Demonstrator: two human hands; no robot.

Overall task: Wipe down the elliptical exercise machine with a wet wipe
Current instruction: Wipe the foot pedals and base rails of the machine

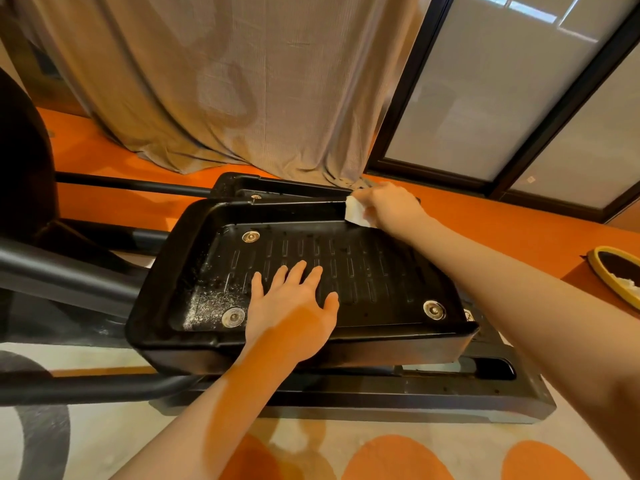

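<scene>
1. Your right hand (391, 202) pinches the wipe (356, 211) against the pedal (346, 271) at its far right corner.
2. Your left hand (294, 306) lies flat, fingers spread, on the pedal's near left part, gripping nothing.
3. The pedal's long axis runs left-right; the dusty near left corner lies toward your left hand, so sweep left along the far rim.

A beige curtain (242, 84) hangs at the back, its hem pooled on the orange floor (485, 220). To its right stand dark-framed frosted glass panels (485, 98), bright with daylight. A pale rug (104, 445) with orange and grey shapes lies nearest the camera. A yellow-rimmed dish (616, 271) sits at the right edge.
</scene>
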